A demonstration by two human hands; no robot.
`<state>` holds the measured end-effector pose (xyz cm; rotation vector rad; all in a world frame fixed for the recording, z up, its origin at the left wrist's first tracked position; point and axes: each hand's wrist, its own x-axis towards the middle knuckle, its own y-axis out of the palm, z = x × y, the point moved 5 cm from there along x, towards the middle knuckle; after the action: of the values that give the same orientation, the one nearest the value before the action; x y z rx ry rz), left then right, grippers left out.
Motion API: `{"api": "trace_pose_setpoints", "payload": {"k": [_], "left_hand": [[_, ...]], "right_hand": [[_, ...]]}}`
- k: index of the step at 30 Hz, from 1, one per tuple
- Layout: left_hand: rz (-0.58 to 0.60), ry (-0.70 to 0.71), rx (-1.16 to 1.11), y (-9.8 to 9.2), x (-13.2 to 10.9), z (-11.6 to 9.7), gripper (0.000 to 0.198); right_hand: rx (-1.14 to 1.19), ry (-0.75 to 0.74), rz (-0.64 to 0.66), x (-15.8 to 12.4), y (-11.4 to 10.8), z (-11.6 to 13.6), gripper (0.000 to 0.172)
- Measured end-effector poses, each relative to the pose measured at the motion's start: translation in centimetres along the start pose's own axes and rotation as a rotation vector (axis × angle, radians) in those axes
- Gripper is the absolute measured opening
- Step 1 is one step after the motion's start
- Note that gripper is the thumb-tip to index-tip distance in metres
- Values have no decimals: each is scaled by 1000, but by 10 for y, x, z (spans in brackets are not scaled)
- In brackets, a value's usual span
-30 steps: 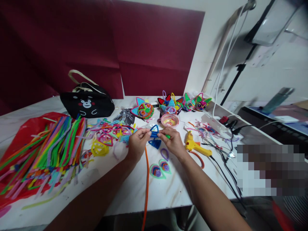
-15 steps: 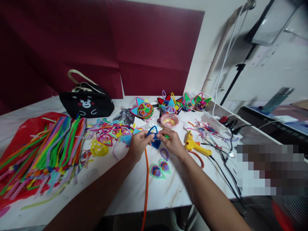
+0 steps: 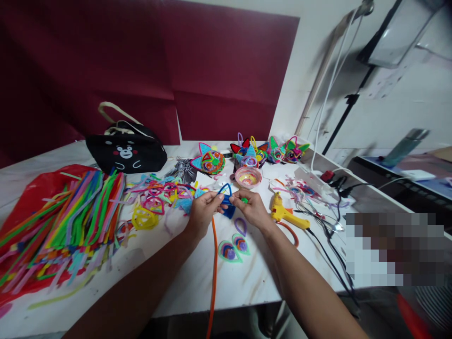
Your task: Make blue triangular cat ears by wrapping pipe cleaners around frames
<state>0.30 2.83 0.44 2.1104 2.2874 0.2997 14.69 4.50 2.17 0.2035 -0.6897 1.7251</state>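
Observation:
A blue pipe-cleaner piece [image 3: 229, 211] with a pointed loop on top is held between my two hands over the table. My left hand [image 3: 205, 209] pinches its left side, and my right hand [image 3: 249, 205] pinches its right side with thumb and finger. An orange pipe cleaner [image 3: 214, 268] hangs from beneath my left hand past the table's front edge. Below my hands lie a purple loop [image 3: 240, 226] and two teardrop shapes in mint, orange and purple, the left teardrop [image 3: 230, 252] slightly lower. Part of the blue piece is hidden by my fingers.
A yellow glue gun [image 3: 290, 216] with its black cord lies to the right. Many pipe cleaners [image 3: 81, 212] cover a red bag at left, beside a black bag [image 3: 129, 151]. Colourful animal faces [image 3: 213, 162] and a pink bowl [image 3: 248, 177] stand at the back.
Both hands stay in almost the same place on the blue piece. Its upper loop leans slightly more to the right now.

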Motion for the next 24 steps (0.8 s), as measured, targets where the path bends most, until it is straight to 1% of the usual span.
{"api": "trace_pose_setpoints", "payload": {"k": [5,14,17,20,22,24], "left_hand": [[-39,21,18,-3,1,1,24],[-88,86,84,-4,-2,-6,21],[-68,54,29,-2,-2,-2,22],[-11,-3,-33,2,-1,2,25],[19,-5,-21,3,-1,3,25],[23,5,13,3,-1,2,24]], "right_hand": [[14,44,5,0,1,-2,19],[77,101,8,-2,2,1,18],[76,110,15,-2,2,0,18],[82,119,15,-2,2,-1,18],[96,125,17,-2,3,-1,18],[117,135,27,-2,4,-1,18]]}}
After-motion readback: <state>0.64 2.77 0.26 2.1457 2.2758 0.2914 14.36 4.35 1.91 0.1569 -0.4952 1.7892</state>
